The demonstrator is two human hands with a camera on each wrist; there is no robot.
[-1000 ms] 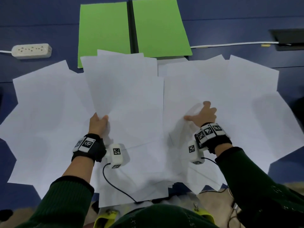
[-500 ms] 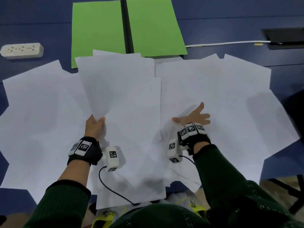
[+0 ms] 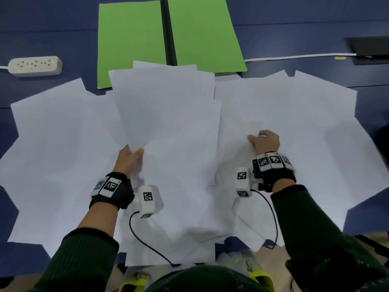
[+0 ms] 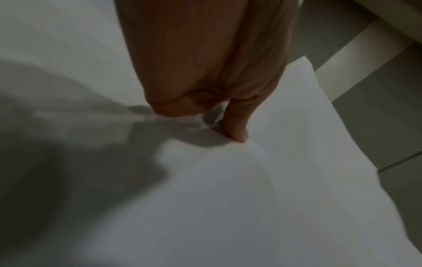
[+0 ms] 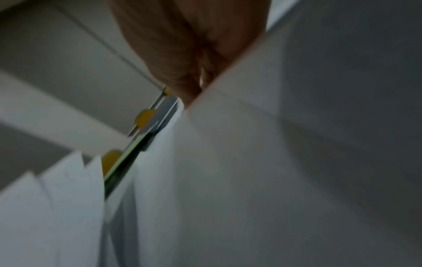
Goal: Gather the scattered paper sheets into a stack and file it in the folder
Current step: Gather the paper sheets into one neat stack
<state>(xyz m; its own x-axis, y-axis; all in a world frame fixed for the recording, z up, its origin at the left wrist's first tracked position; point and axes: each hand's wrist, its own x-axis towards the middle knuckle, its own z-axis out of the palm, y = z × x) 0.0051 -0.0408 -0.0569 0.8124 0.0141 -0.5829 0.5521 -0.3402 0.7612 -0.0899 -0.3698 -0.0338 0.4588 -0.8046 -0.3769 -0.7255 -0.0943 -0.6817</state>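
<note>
White paper sheets lie fanned over the blue table [image 3: 52, 28], to the left [image 3: 52, 144] and to the right [image 3: 315, 133]. My left hand [image 3: 134, 152] pinches the lower left edge of a gathered bunch of sheets [image 3: 166, 114] in the middle. In the left wrist view its thumb and finger [image 4: 205, 115] close on the paper [image 4: 285, 180]. My right hand [image 3: 263, 138] has its fingers curled on the edge of a right-side sheet [image 3: 242, 114]. The right wrist view is blurred, with a paper edge [image 5: 228, 144] crossing the hand [image 5: 198, 79]. The green folder [image 3: 132, 39] lies open at the far edge, its near side under the sheets.
A white power strip [image 3: 34, 65] sits at the far left. A white cable [image 3: 299, 56] runs to a black desk socket box [image 3: 370, 51] at the far right. Wrist camera cables trail over the near sheets.
Half a second ago my right hand lay with fingers spread on the paper; it has shifted right and curled onto a sheet's edge. My left hand keeps its hold.
</note>
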